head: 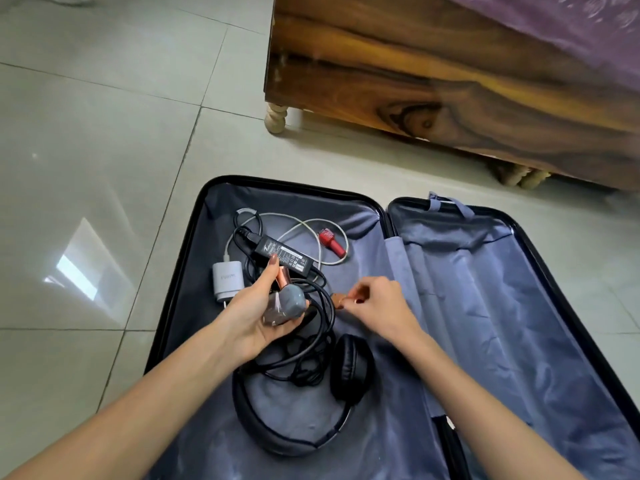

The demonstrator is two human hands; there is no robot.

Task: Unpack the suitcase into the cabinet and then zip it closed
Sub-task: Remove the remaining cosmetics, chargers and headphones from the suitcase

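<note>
The black suitcase lies open flat on the floor, showing grey-blue lining. My left hand holds a clear bottle with a grey rounded cap and copper collar above the left half. My right hand pinches a small copper-brown item just right of the bottle. In the left half lie a black power adapter with its cable, a white charger plug with a white cable, a small red object, and black headphones.
A wooden bed frame with turned legs and a purple cover stands beyond the suitcase at upper right. Pale glossy floor tiles spread to the left. The right half of the suitcase holds only a zipped lining panel.
</note>
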